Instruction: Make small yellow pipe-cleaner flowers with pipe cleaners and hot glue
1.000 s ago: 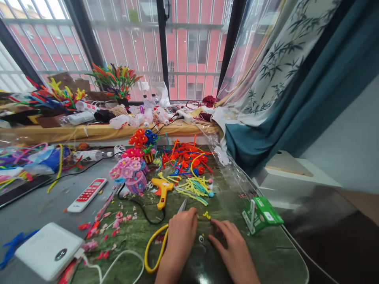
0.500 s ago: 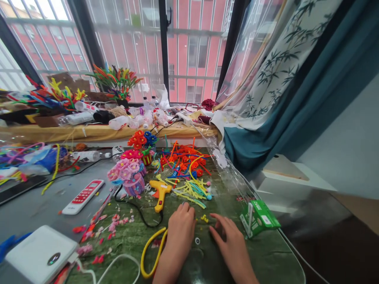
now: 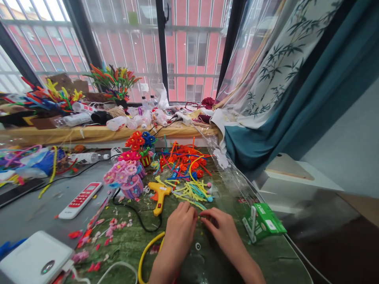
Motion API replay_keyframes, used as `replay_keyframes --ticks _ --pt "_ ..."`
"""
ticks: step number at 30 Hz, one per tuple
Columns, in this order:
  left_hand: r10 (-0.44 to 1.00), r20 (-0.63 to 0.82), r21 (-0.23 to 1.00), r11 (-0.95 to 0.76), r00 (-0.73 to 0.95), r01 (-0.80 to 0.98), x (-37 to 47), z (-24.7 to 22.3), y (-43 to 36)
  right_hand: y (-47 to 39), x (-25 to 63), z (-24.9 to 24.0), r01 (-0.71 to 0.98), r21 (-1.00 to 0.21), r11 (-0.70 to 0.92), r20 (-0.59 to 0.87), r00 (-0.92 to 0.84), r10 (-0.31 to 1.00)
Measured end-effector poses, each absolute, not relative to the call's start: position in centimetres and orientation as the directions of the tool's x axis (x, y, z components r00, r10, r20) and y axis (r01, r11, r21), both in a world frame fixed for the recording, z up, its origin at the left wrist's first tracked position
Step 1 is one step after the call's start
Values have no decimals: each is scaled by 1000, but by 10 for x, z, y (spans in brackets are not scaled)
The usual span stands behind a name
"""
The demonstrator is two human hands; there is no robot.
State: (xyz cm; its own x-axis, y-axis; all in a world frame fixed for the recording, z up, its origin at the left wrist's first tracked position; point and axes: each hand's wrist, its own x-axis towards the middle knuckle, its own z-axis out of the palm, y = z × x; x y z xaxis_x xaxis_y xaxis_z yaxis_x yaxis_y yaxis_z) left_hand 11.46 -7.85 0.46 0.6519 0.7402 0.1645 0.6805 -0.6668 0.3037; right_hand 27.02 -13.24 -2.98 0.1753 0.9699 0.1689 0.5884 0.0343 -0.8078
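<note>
Both my hands meet over the green table mat, fingertips nearly touching. My left hand has its fingers curled together; whatever they hold is hidden. The thumb and index finger of my right hand close at a tiny yellow piece between the hands, too small to make out well. A small white ring-shaped bit lies below them. Left of my left hand are a yellow loop and a yellow glue gun. Yellow and teal stems lie just beyond my fingers.
Red stems and pink flower pots stand or lie farther back. At left are a remote, a white power bank and a black cord. A green box sits at right by the table edge.
My right hand has moved left and up to my left hand, and its thumb and index finger have drawn together. The yellow bits seen between the hands are now mostly hidden.
</note>
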Motion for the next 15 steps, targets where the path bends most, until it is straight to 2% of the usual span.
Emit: replay_keyframes --ticks 5,10,15 --pt "701 272 320 -712 659 626 107 29 -79 -126 264 -16 450 -889 87 179 166 970" --pt "608 463 236 -786 645 571 100 39 -82 -125 261 -7 348 -932 98 161 157 974" --pt "585 482 186 -796 653 576 96 43 -84 -126 258 -4 249 -964 95 129 125 984"
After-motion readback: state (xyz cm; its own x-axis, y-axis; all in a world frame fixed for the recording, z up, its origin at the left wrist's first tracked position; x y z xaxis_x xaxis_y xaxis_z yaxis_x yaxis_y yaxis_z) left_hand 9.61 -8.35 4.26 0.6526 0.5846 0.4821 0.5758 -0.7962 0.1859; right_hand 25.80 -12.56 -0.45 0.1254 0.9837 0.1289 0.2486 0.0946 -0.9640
